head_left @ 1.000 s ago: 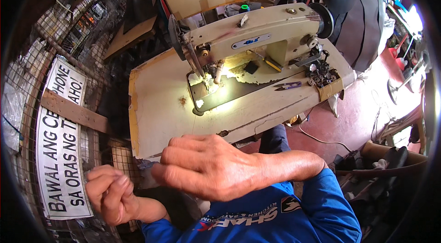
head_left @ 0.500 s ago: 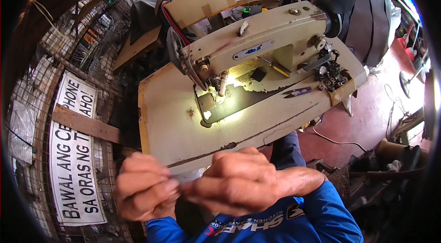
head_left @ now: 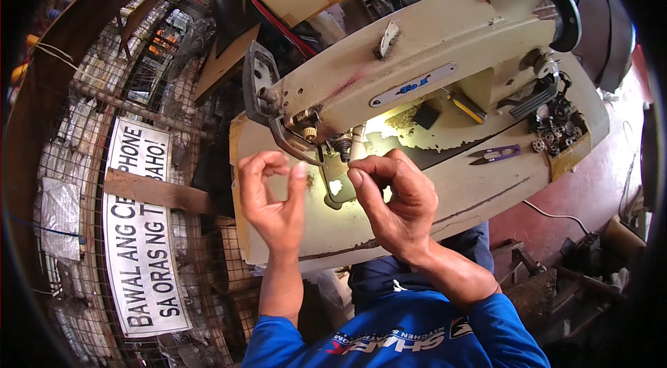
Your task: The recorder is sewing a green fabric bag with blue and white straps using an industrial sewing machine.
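Sewing machine (head_left: 417, 52), cream and stained, spans the centre to the upper right of the frame. Its long axis runs obliquely; the needle end points to the lower left, and the black handwheel (head_left: 571, 13) is at the upper right. Right hand (head_left: 406, 205) is just below the needle end, thumb and forefinger tips brought close together; cannot tell whether anything thin is grasped. Left hand (head_left: 274, 205) is left of it, fingers curled, thumb apart from the forefinger, grip released. A gap separates the hands, with cream tabletop (head_left: 326, 229) showing through.

The opening under the machine's arm is lit and contains a yellow-handled screwdriver (head_left: 467, 109) and a dark square piece (head_left: 426, 116). Purple-handled snips (head_left: 500, 153) lie right of the right hand, beside bobbins and metal parts (head_left: 556, 125) near the tabletop's right edge. Surface finish is worn, with dark scuffing along the front edge, close to the person's lap.

Wire mesh with a white sign (head_left: 142, 291) bounds the left side. Reddish floor (head_left: 545, 229) extends at right, crossed by a pale cord (head_left: 556, 214). Dark sheet material (head_left: 590, 27) hangs at the upper right.
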Available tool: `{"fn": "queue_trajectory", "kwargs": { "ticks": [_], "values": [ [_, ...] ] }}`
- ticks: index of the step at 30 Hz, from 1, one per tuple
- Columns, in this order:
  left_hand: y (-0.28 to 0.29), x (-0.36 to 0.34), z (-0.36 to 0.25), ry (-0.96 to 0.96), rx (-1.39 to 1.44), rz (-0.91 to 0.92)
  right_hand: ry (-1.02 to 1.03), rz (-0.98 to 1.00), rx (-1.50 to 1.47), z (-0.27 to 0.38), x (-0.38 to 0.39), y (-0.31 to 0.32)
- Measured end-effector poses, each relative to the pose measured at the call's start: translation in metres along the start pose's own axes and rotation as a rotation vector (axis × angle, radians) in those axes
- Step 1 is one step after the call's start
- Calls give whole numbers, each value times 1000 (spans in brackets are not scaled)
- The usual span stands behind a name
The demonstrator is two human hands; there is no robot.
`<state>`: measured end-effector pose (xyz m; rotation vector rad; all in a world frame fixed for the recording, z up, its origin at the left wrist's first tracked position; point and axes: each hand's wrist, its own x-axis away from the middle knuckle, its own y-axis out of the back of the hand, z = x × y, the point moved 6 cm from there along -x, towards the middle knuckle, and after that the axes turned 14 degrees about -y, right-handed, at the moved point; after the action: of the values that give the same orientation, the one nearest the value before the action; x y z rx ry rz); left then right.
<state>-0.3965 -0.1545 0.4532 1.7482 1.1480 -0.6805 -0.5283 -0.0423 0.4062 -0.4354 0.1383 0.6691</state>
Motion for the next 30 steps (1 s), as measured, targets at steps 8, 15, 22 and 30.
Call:
{"fn": "queue_trajectory", "kwargs": {
  "ticks": [8,15,22,30],
  "values": [
    [-13,4,16,-49,-70,2,2,-30,-83,-24,-11,-27],
    [-10,3,16,-28,11,26,14,-46,-108,-25,-12,-40],
    [-6,2,15,-59,-20,48,216,-131,9,-10,-16,-43],
    [-3,2,16,-96,-64,64,245,-72,153,0,-12,-46]
  ]
}}
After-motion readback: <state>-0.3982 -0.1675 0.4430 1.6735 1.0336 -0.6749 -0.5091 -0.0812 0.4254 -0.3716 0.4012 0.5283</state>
